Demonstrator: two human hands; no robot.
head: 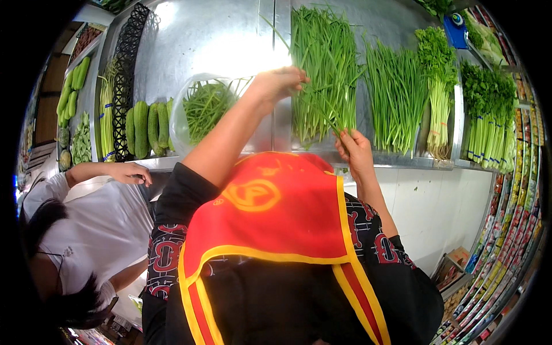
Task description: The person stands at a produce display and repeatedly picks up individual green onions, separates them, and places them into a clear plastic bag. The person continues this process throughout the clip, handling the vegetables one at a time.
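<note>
My right hand is closed on the lower ends of a few long green stalks, in front of a big pile of garlic chives on the metal counter. My left hand is raised at that pile's left edge, fingers bent together near the leaf tips; whether it pinches a leaf cannot be told. Left of my forearm, a clear plastic bag holds loose cut green leaves. A second heap of garlic chives lies to the right of my right hand.
Bitter-gourd-like green vegetables lie beside a black plastic lattice divider. Bunched leafy celery and more banded greens are at the right. A blue tool or holder stands behind them. A person in white is close on my left.
</note>
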